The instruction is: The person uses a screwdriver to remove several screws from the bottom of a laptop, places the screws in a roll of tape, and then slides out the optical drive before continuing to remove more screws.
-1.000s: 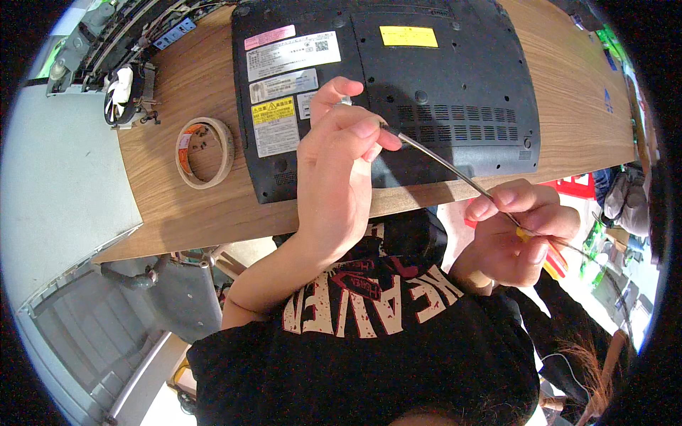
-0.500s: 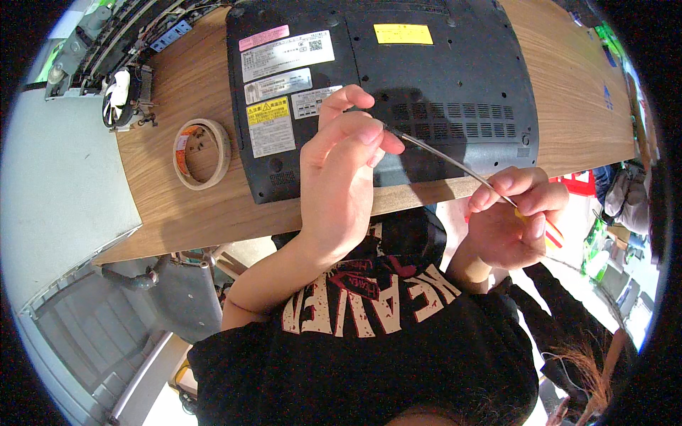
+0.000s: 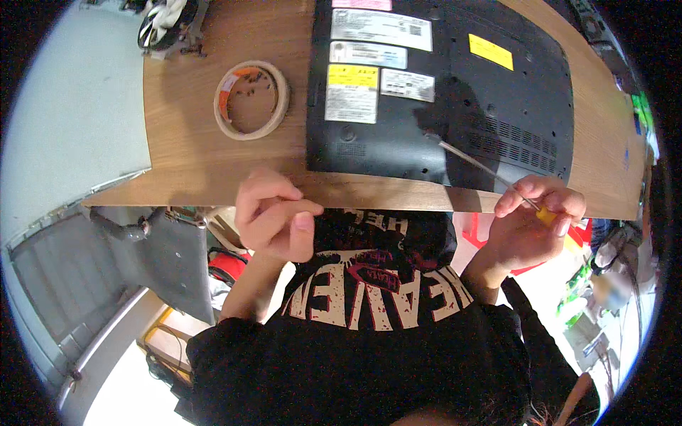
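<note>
My right hand (image 3: 533, 221) grips a screwdriver (image 3: 483, 167) by its yellow handle. The long metal shaft slants up and left, its tip over the underside of a black laptop (image 3: 398, 145); whether the tip touches the casing I cannot tell. Near the table's front edge, left of the laptop, hovers my left hand (image 3: 277, 216), fingers curled and thumb close to the forefinger. Anything pinched there is too small to make out. A roll of tape (image 3: 282, 106) lies flat to the left of the laptop, with several small dark screws (image 3: 249, 86) inside its ring.
A cooling fan with white blades (image 3: 165, 25) stands at the table's far left, beside a pale grey surface (image 3: 78, 99). Labels and a yellow sticker (image 3: 491, 51) cover parts of the laptop. A grey chair (image 3: 167, 255) is below the table's left front.
My left hand has left the screwdriver tip and moved down and left to the table edge. The screwdriver stays in my right hand. The view has shifted, so the laptop appears farther right.
</note>
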The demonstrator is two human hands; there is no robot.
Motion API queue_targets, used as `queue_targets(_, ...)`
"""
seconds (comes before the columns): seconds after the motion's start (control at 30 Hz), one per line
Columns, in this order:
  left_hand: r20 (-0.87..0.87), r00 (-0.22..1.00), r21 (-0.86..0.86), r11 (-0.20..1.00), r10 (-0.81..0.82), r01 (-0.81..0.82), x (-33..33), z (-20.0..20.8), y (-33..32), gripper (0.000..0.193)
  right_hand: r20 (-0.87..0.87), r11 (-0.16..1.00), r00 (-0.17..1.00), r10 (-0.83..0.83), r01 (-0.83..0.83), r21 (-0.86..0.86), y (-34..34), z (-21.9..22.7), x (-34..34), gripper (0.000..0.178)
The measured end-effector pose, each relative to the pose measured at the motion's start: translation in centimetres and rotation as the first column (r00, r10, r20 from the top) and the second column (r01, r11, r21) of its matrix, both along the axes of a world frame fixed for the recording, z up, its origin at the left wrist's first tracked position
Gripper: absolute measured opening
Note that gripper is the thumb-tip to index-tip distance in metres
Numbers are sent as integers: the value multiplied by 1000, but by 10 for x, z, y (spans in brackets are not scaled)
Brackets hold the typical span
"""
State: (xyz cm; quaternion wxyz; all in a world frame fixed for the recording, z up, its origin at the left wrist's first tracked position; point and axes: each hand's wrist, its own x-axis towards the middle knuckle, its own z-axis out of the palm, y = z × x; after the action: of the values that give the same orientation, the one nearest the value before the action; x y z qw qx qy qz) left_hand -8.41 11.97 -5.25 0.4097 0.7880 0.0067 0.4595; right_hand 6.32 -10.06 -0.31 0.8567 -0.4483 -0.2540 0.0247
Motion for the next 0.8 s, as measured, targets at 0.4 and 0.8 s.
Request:
queue_targets(0.4, -30, 974, 180, 960, 225, -216, -22, -11, 7, 8, 651, 850, 642, 404, 0, -527, 56, 30, -6, 31)
queue_targets(0.8, -27, 977, 169, 965, 209, -202, -28, -17, 16, 20, 590, 817, 685, 428, -14, -577, 86, 32, -16, 22)
